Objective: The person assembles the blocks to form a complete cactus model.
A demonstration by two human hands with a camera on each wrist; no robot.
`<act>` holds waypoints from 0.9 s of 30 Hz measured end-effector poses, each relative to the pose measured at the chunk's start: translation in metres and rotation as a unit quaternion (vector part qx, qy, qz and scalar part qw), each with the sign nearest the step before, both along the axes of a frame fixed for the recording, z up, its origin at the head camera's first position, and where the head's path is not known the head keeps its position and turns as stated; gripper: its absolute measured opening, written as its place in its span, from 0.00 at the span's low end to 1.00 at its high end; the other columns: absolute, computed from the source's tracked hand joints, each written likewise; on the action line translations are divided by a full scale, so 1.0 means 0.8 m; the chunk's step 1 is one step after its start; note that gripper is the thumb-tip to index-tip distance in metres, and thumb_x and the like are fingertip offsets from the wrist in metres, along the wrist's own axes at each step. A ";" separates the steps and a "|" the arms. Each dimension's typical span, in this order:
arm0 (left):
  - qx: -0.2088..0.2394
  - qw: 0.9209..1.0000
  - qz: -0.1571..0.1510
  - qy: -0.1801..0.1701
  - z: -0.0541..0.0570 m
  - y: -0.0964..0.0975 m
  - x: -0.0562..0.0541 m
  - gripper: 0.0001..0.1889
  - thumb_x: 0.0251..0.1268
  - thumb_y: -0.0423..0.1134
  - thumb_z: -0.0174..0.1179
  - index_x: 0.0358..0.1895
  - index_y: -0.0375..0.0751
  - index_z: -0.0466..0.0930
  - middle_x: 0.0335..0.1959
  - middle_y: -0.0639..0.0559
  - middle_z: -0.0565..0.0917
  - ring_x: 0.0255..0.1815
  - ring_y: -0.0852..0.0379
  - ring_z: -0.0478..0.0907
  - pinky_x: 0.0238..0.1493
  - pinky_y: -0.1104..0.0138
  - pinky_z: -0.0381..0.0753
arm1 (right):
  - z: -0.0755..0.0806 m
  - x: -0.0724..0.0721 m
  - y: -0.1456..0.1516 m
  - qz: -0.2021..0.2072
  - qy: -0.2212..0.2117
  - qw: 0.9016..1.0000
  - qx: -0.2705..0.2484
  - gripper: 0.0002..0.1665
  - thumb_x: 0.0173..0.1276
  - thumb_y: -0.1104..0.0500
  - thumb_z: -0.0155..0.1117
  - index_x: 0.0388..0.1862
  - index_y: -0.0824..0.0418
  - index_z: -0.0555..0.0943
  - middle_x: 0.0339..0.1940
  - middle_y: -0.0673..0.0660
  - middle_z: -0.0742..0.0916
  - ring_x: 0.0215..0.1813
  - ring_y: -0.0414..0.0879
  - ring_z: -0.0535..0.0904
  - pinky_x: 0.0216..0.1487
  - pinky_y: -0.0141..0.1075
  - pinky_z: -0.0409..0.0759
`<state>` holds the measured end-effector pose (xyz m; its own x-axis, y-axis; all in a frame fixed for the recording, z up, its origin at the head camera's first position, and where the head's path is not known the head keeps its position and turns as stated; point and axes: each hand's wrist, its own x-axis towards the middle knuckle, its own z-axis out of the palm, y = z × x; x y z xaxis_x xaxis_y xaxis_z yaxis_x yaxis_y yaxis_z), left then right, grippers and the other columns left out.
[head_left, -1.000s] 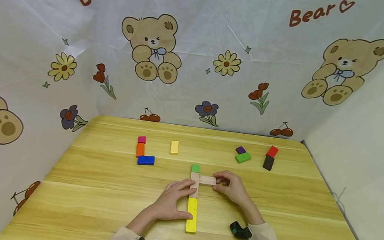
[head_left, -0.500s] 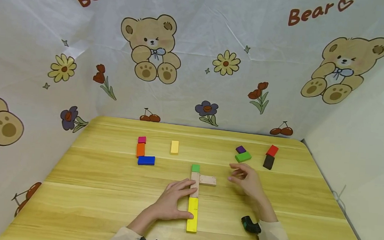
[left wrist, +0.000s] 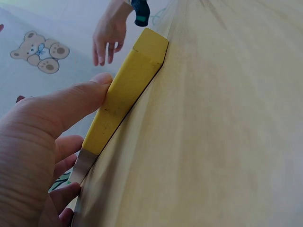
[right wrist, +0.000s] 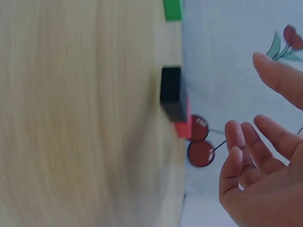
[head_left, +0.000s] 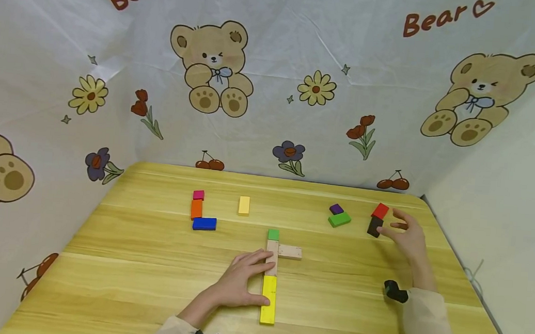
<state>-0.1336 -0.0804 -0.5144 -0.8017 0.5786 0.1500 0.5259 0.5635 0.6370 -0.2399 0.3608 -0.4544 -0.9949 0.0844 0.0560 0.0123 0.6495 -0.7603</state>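
Note:
On the table, a long yellow block (head_left: 267,314), a pale wooden block (head_left: 273,246) and a small green block (head_left: 273,234) lie end to end. A second pale block (head_left: 290,252) projects to the right from that row. My left hand (head_left: 236,283) rests on the row, with its thumb (left wrist: 90,94) touching the yellow block and fingertips on the pale one. Over at the far right, my right hand (head_left: 406,236), fingers spread and holding nothing, hovers beside a black block (head_left: 375,227) and a red block (head_left: 380,211).
Purple (head_left: 336,209) and bright green (head_left: 339,219) blocks lie left of the black one. Pink (head_left: 198,195), orange (head_left: 196,209), blue (head_left: 205,224) and light yellow (head_left: 244,206) blocks lie at the back left. A bear-print cloth (head_left: 264,84) hangs behind the table.
My right hand has let go of the projecting pale block and moved far right and away, to the black and red blocks. The left hand stays where it was.

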 end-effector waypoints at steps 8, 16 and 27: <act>0.009 1.000 -0.003 0.002 0.002 0.000 0.001 0.42 0.50 0.61 0.70 0.69 0.46 0.71 0.76 0.53 0.64 0.78 0.47 0.56 0.72 0.45 0.55 | -0.012 -0.019 0.020 0.038 -0.084 0.996 -0.020 0.53 0.66 0.53 0.68 0.78 0.69 0.48 0.76 0.74 0.58 0.68 0.67 0.64 0.54 0.37 0.76; -0.006 1.000 0.001 -0.014 0.001 0.003 0.001 0.43 0.49 0.62 0.70 0.70 0.49 0.70 0.77 0.57 0.62 0.79 0.50 0.54 0.74 0.48 0.53 | -0.025 -0.025 0.019 0.048 -0.120 0.991 -0.026 0.53 0.65 0.56 0.68 0.77 0.73 0.48 0.73 0.77 0.63 0.68 0.69 0.65 0.66 0.58 0.66; -0.006 1.000 0.007 -0.011 -0.001 0.001 0.000 0.43 0.49 0.63 0.70 0.70 0.50 0.70 0.76 0.58 0.62 0.79 0.51 0.54 0.74 0.48 0.54 | -0.038 -0.032 0.023 0.054 -0.111 0.992 -0.004 0.50 0.64 0.56 0.68 0.76 0.72 0.53 0.72 0.75 0.66 0.68 0.67 0.67 0.49 0.25 0.70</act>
